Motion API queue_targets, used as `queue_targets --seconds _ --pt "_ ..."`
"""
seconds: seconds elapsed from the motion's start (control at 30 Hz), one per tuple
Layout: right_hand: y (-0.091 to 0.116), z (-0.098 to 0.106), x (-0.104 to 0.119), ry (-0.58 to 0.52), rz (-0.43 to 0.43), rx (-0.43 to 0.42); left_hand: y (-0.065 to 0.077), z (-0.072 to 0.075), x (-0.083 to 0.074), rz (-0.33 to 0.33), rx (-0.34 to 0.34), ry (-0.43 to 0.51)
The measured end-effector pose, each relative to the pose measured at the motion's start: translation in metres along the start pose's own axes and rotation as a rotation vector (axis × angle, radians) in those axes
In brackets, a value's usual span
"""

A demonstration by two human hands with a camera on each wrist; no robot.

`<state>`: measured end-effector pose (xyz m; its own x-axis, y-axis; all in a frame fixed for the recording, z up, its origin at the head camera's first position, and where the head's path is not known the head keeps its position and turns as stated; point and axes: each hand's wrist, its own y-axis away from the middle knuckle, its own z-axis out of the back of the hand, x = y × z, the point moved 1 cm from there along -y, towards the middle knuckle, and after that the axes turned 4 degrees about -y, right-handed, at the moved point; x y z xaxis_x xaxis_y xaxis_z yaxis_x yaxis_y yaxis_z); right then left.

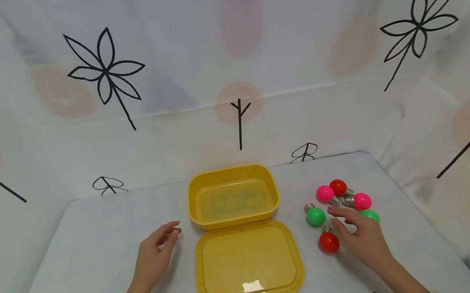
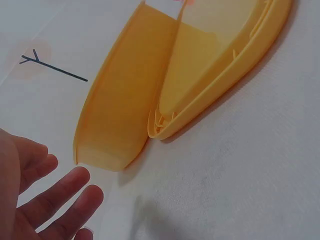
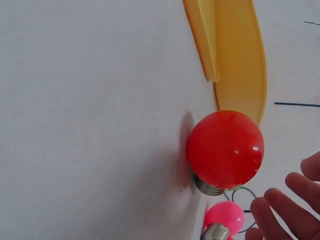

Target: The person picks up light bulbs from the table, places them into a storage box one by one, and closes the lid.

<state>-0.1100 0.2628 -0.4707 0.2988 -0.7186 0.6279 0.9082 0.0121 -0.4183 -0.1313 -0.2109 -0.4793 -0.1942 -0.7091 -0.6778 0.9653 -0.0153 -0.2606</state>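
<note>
My left hand (image 1: 155, 257) hovers beside the yellow box (image 1: 197, 220), its fingers loosely bent and holding nothing. In the left wrist view its fingers (image 2: 75, 215) stand apart from the box wall. My right hand (image 1: 365, 239) is over the group of coloured light bulbs, with thumb and fingers spread and nothing held. A red bulb (image 1: 329, 242) lies just left of the right thumb, and a green bulb (image 1: 315, 216) lies behind it. Partly hidden by the right hand is another green bulb (image 1: 370, 216). Pink bulbs (image 1: 362, 201) and a second red bulb (image 1: 337, 187) lie beyond the fingertips.
The box's yellow lid (image 1: 248, 263) lies flat in front of it, edge against edge. Both rest on a white-covered table (image 1: 96, 244). A white cloth backdrop (image 1: 198, 136) with black leaf and twig drawings rises behind the table and at both sides.
</note>
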Motion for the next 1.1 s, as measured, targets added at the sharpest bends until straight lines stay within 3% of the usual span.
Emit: queue_targets --seconds 0.33,0.57,0.87,1.1 --pt "0.007 0.000 0.000 0.019 -0.117 0.029 -0.021 -0.009 0.002 0.134 0.082 0.135" --pt "0.011 -0.001 -0.002 0.014 -0.139 0.039 -0.037 -0.014 0.002 0.150 0.095 0.216" --pt "0.013 0.000 0.000 0.011 -0.194 0.073 -0.057 -0.020 0.002 0.139 0.104 0.194" --pt "0.015 -0.001 0.000 -0.001 -0.221 0.084 -0.065 -0.024 0.000 0.177 0.126 0.224"
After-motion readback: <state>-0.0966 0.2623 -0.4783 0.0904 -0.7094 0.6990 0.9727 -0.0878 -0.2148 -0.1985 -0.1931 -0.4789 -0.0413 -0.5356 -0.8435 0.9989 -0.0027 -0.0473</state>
